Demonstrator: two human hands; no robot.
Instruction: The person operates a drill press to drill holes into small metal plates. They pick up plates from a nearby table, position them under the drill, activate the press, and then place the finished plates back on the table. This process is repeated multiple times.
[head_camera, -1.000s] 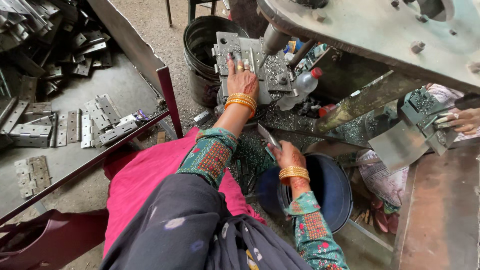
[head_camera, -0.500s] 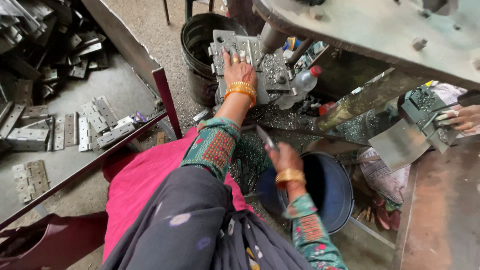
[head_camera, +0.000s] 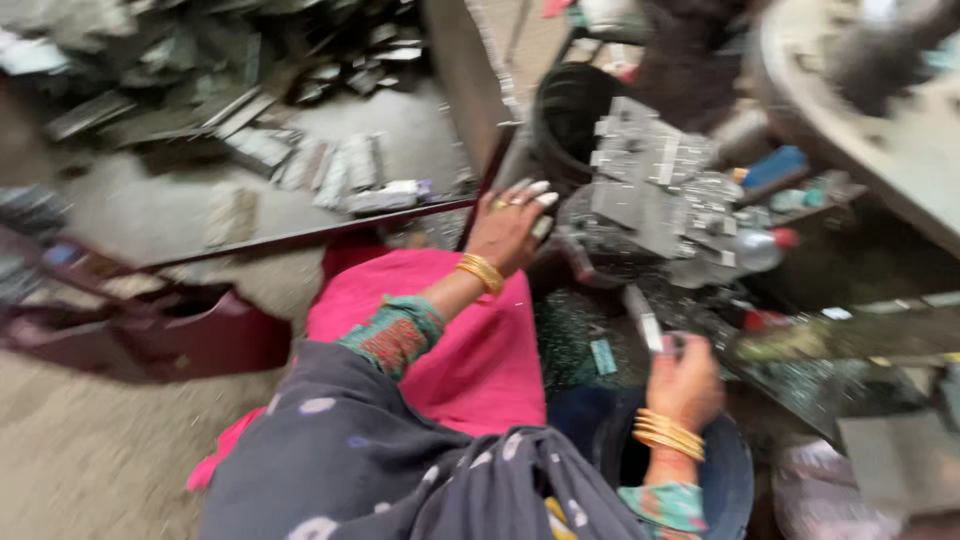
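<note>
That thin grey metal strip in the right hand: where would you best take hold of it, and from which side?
Probably at its lower end, coming from below. The thin grey metal strip stands slanted, its upper end free and pointing toward the pile of grey metal plates. The right hand already pinches that lower end, though the picture is blurred, so the finger placement is unclear.

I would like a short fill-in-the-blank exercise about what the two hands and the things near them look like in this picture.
1. The left hand is stretched toward the pile of grey ____ parts.
2. The right hand holds a thin, flat metal ____.
3. Both wrists carry ____ bangles.
4. The cloth over the lap is ____ in colour.

Missing words: metal; strip; gold; pink
</note>
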